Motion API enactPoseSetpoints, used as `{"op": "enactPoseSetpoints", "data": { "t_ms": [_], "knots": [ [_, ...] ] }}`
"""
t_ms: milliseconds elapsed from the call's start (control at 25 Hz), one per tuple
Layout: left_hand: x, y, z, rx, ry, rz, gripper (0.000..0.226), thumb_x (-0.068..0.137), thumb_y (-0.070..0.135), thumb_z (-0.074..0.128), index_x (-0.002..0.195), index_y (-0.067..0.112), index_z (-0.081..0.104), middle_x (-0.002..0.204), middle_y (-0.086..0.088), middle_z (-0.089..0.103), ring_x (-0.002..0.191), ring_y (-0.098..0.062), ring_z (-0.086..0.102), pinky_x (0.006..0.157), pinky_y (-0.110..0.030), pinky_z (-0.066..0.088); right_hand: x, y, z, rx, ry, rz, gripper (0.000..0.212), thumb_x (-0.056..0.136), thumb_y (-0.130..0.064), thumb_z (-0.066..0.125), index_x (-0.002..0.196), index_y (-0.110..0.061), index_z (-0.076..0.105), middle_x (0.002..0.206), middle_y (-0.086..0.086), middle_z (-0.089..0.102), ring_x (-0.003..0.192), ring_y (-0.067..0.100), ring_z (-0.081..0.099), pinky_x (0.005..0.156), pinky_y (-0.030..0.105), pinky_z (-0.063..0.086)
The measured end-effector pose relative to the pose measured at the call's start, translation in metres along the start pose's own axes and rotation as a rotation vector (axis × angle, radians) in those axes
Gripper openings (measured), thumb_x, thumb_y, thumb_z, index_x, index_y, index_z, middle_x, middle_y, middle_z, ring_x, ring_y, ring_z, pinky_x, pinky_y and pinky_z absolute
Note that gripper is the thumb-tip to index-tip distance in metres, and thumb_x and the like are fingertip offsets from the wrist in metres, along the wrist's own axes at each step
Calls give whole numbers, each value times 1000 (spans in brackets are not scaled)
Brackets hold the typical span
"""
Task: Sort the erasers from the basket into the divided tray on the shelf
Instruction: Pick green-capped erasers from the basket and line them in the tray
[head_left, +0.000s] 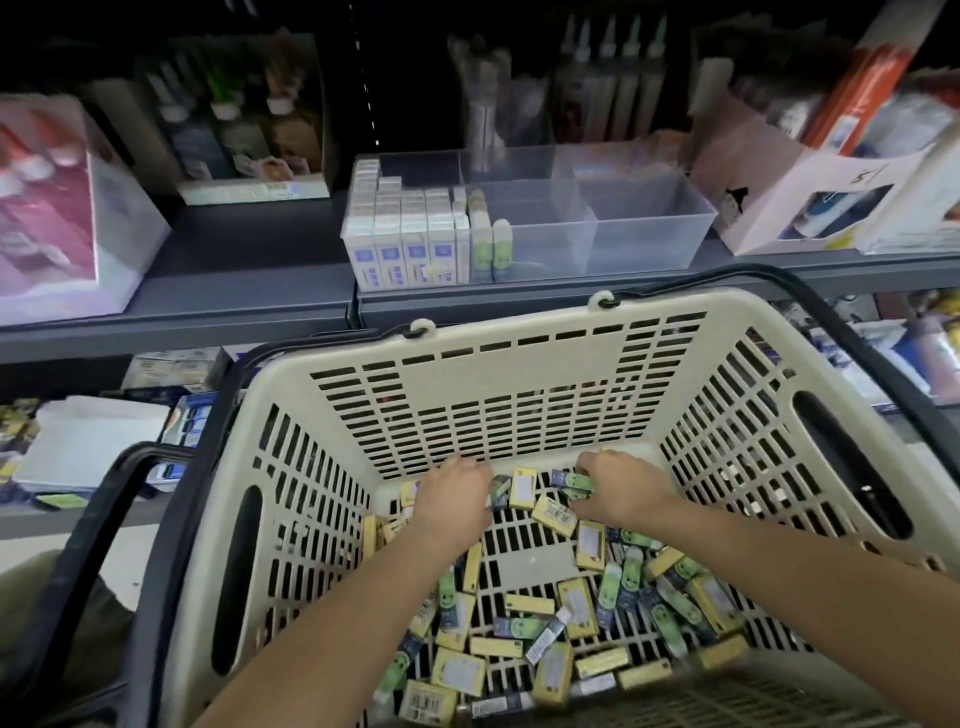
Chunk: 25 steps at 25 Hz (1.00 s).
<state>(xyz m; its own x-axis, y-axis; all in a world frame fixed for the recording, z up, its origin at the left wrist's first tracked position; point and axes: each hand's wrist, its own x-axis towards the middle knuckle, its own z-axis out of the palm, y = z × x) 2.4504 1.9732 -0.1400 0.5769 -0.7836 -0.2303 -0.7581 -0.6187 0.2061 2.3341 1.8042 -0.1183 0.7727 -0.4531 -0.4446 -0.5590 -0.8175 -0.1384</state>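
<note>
While both arms reach down into the cream basket (519, 338), the hands lie side by side at its far end, low against the slatted floor. The right hand (621, 488) curls its fingers round a few green-sleeved erasers (576, 480) and grips them just above the floor. The left hand (457, 493) lies knuckles up with its fingers bent down onto yellow ones; I cannot tell whether it grips any. Loose erasers (571, 623), yellow boxed and green-sleeved, lie scattered over the basket floor, thickest at the near end. Beyond the basket, the clear divided tray (649, 228) stands on the grey shelf (234, 291). Its left compartment is packed with upright white-and-blue boxes (405, 244), and two green pieces (501, 254) stand just beside them in the next one. Black handles (831, 312) hang outside the basket rim.
</note>
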Motion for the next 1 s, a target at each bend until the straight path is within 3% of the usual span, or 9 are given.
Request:
{"op": "enactPoseSetpoints", "data": {
  "t_ms": [120, 320, 520, 720, 840, 920, 1000],
  "knots": [
    [-1, -4, -4, -123, -30, -71, 19, 83, 32, 60, 93, 16, 59, 97, -3, 60, 98, -24, 56, 73, -33, 46, -1, 0, -6, 47, -42, -1, 37, 76, -39, 64, 107, -19, 58, 97, 1, 62, 90, 20, 59, 64, 26, 42],
    [-4, 0, -2, -111, -110, -55, 60, 78, 54, 64, 128, 27, 45, 121, 1, 57, 115, -23, 46, 93, -38, 39, 2, -3, -15, 170, -88, -34, 26, 77, -33, 65, 95, -14, 62, 73, -1, 58, 69, 16, 56, 56, 27, 39],
    [-7, 0, 1, -27, -128, 10, 42, 85, 37, 63, 125, 28, 50, 128, 1, 51, 120, -22, 43, 101, -40, 32, 6, -2, -13, 211, -93, -74, 25, 77, -32, 66, 91, -12, 63, 62, -3, 51, 59, 14, 50, 56, 28, 38],
    [-7, -3, 2, 81, -113, 106, 50, 87, 38, 61, 133, 32, 43, 127, 2, 49, 121, -22, 44, 99, -39, 31, 7, -1, -13, 206, -104, -104, 17, 76, -32, 66, 81, -17, 60, 60, -4, 49, 55, 12, 47, 54, 28, 36],
    [-8, -4, 3, 101, -99, 143, 42, 88, 42, 57, 128, 32, 48, 122, 3, 53, 116, -21, 46, 96, -38, 32, 4, -4, -13, 198, -118, -132, 15, 76, -31, 66, 75, -21, 56, 58, -5, 47, 53, 10, 45, 51, 27, 34],
    [-8, -3, 0, 51, -88, 140, 37, 87, 45, 56, 121, 32, 52, 117, 5, 57, 111, -19, 49, 93, -37, 35, 3, -6, -16, 223, -119, -144, 18, 76, -29, 67, 71, -18, 53, 55, -5, 45, 49, 9, 42, 48, 26, 31],
    [-6, -1, -6, -156, -59, 77, 33, 85, 43, 59, 114, 30, 54, 110, 6, 60, 104, -17, 54, 89, -35, 43, 3, -9, -22, 305, -99, -136, 23, 76, -27, 68, 66, -16, 50, 54, -5, 43, 48, 9, 40, 48, 25, 31]
  ]
}}
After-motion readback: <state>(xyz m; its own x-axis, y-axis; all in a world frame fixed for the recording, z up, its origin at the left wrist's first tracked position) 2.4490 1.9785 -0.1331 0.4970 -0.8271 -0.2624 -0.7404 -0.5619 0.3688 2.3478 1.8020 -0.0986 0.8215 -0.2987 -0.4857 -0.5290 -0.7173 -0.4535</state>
